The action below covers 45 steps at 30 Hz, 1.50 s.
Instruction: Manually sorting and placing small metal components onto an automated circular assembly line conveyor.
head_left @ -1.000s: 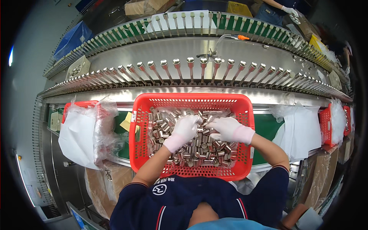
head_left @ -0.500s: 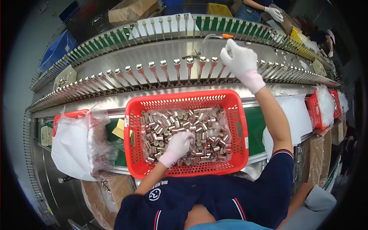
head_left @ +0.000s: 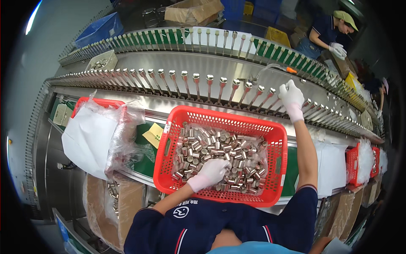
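Observation:
A red plastic basket (head_left: 165, 169) lined with clear plastic sits in front of me, full of small shiny metal caps (head_left: 207, 146). My left hand (head_left: 211, 172), in a white glove, reaches into the pile with its fingers drawn together; what they hold is hidden among the caps. Beyond the basket, a row of upright spindles (head_left: 222, 91) carries bright metal caps on their tips. At the right of these capped spindles my right hand (head_left: 292, 99), also gloved in white, is raised with bent fingers pressed together. Whatever is in its fingertips is too small to tell.
A bent tube with an orange tip (head_left: 291, 70) stands over the steel bed. White paper and plastic cover another red basket (head_left: 99, 101) at left. An open carton (head_left: 99, 211) lies near it. Across the line, a co-worker (head_left: 325, 36) handles a box.
The view has swung, so the basket sits further right in it. My right hand has moved along the spindle row to the right. My left hand stays in the pile.

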Motion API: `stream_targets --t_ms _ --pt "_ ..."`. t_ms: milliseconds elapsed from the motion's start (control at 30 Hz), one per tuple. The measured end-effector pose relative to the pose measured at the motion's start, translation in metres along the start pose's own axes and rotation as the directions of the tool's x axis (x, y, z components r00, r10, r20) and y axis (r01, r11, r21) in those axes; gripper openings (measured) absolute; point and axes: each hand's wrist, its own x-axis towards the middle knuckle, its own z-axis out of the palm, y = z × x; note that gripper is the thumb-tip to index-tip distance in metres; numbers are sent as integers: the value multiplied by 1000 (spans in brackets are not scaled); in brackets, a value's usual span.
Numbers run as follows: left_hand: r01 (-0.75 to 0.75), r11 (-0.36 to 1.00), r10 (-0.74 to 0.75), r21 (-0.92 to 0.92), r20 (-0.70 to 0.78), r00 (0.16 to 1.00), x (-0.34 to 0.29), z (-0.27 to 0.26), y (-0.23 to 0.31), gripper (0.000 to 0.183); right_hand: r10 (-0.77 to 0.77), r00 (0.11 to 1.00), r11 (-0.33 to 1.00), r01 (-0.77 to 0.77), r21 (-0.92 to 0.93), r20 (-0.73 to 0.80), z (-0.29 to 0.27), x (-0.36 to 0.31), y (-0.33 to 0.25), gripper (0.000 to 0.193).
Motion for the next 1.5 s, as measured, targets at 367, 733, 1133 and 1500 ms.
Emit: stream_targets --t_ms 367,733,1133,1500 --pt "261 949 -218 176 -232 948 44 -99 -30 28 -486 527 870 369 328 697 56 -252 -42 41" --pt "540 744 -247 394 -588 770 181 -232 -67 31 -506 649 858 306 413 568 64 -278 -36 44" --pt "166 892 -191 420 17 982 29 -128 -26 36 -513 580 841 191 507 633 73 -213 -69 30" --pt "155 878 -283 453 229 931 -2 -98 -70 38 -719 692 694 707 -137 -72 89 -20 -200 29"
